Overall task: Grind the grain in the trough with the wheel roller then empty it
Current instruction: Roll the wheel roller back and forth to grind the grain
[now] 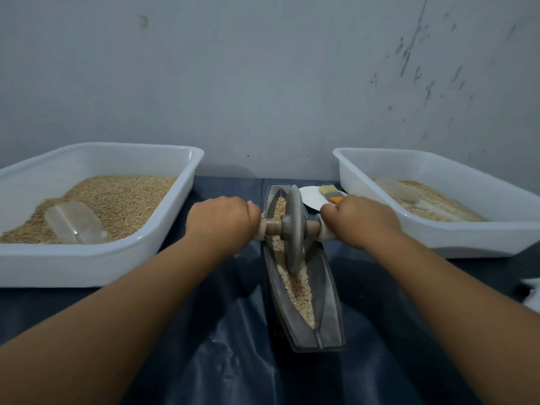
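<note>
Wheel roller point(293, 229) upright in trough point(327, 299), left hand point(223, 222) and right hand point(361, 220) gripping axle ends

My left hand point(223, 222) grips one wooden handle, my right hand point(361, 220) the other, and the wheel roller point(293, 229) stands upright in the trough point(327, 305), grain point(296, 290) lying along its channel. White tray of grain point(96, 255) on the left, scoop point(73, 222) in it; second tray point(467, 238) right, brush point(331, 192) on a plate point(311, 197) between.
</note>
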